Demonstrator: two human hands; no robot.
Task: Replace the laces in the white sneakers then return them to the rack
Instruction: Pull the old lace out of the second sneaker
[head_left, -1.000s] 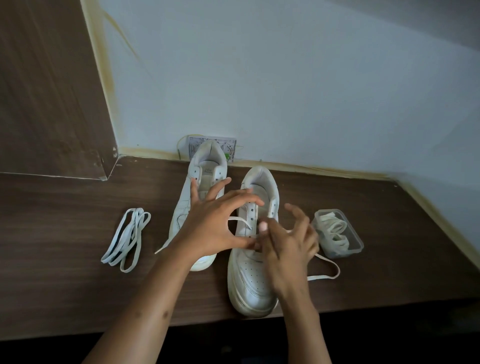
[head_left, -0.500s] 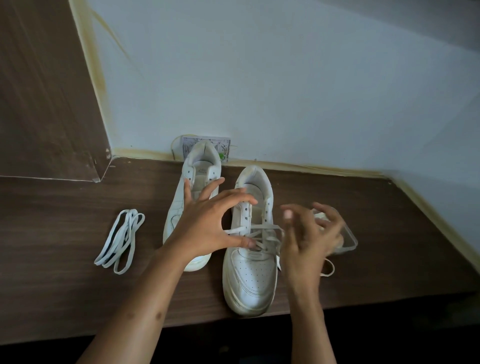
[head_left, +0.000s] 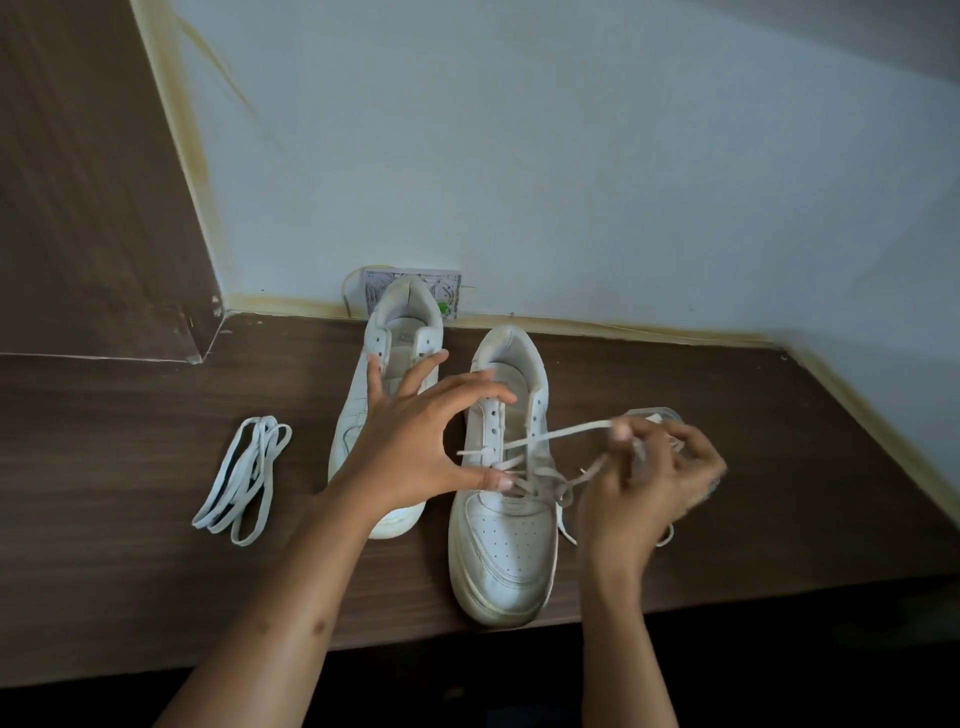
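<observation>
Right now you are partway through one shoe: the right-hand sneaker (head_left: 506, 519) sits toe toward you near the front edge of the dark wood-grain desk (head_left: 130, 467), and a flat, cream-coloured lace (head_left: 558, 434) crosses only its lowest eyelets, with the upper eyelets bare. Your left hand (head_left: 415, 457) is spread wide, its thumb tip pressing down on the laced crossing while the other fingers stay straight and hold nothing. Your right hand (head_left: 649, 483), slightly blurred, has its grip clamped on the lace end, pinched between thumb and fingertips and drawn out taut to the right of the shoe. The second sneaker (head_left: 387, 395) stands just beside the first, farther back, and no lace shows in the eyelets you can see. Both are smooth white leather-look low-tops with perforated toes and thick, scuffed rubber soles. A loose bundle of flat white laces (head_left: 241, 478) lies well apart on the left. A clear plastic tub (head_left: 657, 415) is mostly hidden behind your right hand. Judging from this, most lacing remains, and no rack is visible.
</observation>
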